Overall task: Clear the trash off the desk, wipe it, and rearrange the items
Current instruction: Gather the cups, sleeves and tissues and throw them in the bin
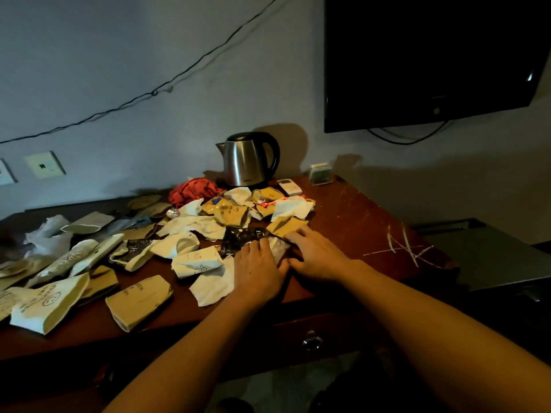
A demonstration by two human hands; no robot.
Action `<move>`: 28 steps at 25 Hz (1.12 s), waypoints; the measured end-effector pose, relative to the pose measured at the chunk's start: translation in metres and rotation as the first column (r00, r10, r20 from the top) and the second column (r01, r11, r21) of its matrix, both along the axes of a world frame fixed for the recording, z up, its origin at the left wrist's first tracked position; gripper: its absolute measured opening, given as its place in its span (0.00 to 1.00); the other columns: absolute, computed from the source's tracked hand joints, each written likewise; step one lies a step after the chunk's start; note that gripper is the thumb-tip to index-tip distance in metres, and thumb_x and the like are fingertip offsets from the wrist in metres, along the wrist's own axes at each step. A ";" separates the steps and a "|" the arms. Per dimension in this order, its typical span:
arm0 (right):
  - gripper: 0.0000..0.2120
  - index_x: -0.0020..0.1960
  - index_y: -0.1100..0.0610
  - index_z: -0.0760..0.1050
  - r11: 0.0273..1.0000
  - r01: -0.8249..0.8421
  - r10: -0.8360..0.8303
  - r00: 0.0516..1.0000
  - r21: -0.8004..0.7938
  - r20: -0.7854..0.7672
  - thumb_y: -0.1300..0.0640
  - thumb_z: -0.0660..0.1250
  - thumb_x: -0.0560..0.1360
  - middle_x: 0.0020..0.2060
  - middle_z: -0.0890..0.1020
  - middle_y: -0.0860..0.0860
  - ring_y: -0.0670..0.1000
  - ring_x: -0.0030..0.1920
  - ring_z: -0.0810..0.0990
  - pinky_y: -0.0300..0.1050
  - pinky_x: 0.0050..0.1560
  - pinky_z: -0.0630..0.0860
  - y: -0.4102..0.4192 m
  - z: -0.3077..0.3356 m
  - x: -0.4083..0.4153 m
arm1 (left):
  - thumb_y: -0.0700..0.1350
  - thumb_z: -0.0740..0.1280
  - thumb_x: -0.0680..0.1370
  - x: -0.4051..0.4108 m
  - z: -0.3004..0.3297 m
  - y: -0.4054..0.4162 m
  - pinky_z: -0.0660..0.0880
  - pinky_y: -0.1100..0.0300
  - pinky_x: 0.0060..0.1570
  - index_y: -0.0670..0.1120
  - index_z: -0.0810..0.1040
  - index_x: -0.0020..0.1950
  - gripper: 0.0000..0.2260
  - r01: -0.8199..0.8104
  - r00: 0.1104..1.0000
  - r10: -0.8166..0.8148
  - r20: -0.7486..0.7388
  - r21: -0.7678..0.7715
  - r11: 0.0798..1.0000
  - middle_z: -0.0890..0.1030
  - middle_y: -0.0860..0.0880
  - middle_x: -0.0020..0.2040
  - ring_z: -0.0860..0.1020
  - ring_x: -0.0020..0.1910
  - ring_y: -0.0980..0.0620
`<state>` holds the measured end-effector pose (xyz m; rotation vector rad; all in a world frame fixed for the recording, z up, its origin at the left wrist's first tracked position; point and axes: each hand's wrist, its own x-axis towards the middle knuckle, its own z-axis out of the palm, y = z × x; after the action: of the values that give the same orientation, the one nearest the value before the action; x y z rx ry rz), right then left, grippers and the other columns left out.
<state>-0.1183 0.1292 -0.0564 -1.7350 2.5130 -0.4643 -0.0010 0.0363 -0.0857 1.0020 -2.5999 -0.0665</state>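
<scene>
Fingers of the left hand (258,271) lie fairly straight, spread over a black wrapper (241,238) and a clear plastic scrap (278,248); the right hand (314,257) lies just beside it, its fingers reaching flat onto a brown paper piece (286,225). Neither clamps anything that I can see; both press down, probably to rake the trash (208,225) together into one heap. That litter of crushed paper cups and tissues spreads in front of the kettle (249,159) and far to its left across the desk (357,216). A red cloth (190,190) sits just left of the kettle, a remote (289,187) and small box (320,174) to its right. The cups look flattened and empty; the kettle's contents are hidden. No bin shows.
</scene>
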 end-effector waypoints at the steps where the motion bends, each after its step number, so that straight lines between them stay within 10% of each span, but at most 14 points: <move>1: 0.25 0.73 0.50 0.63 0.999 0.020 -0.020 1.000 -0.046 0.001 0.47 0.62 0.78 0.69 0.64 0.52 0.55 0.66 0.68 0.52 0.65 0.69 -0.002 -0.005 0.001 | 0.62 0.58 0.79 0.000 -0.001 -0.001 0.66 0.51 0.68 0.45 0.63 0.72 0.28 0.017 0.999 -0.017 -0.045 0.006 1.000 0.70 0.44 0.69 0.68 0.67 0.45; 12: 0.16 0.67 0.45 0.72 0.983 0.105 -0.101 0.994 -0.150 0.038 0.48 0.59 0.80 0.60 0.72 0.51 0.52 0.61 0.69 0.48 0.60 0.70 -0.005 -0.022 -0.004 | 0.44 0.72 0.71 0.004 0.002 -0.012 0.75 0.63 0.55 0.49 0.72 0.56 0.16 0.278 0.867 -0.154 -0.473 0.205 0.939 0.70 0.52 0.55 0.73 0.55 0.54; 25: 0.27 0.72 0.46 0.63 0.965 0.010 -0.009 1.000 -0.261 0.003 0.55 0.65 0.75 0.68 0.60 0.48 0.50 0.63 0.68 0.44 0.54 0.75 0.004 -0.019 0.002 | 0.37 0.73 0.74 0.019 0.015 -0.016 0.79 0.56 0.54 0.46 0.75 0.58 0.16 0.281 0.596 0.318 -0.737 0.562 0.778 0.79 0.53 0.51 0.77 0.46 0.61; 28: 0.15 0.64 0.47 0.71 0.938 -0.013 -0.005 0.999 -0.347 -0.050 0.51 0.64 0.78 0.65 0.65 0.45 0.48 0.58 0.72 0.42 0.50 0.75 0.005 -0.021 0.004 | 0.39 0.74 0.73 0.020 0.015 -0.015 0.79 0.59 0.52 0.47 0.76 0.57 0.14 0.318 0.613 0.298 -0.731 0.575 0.754 0.78 0.55 0.49 0.78 0.47 0.59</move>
<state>-0.1138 0.1340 -0.0770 -1.8802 2.5852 -0.9267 0.0187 0.0212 -0.0705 0.8469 -1.6894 -1.2450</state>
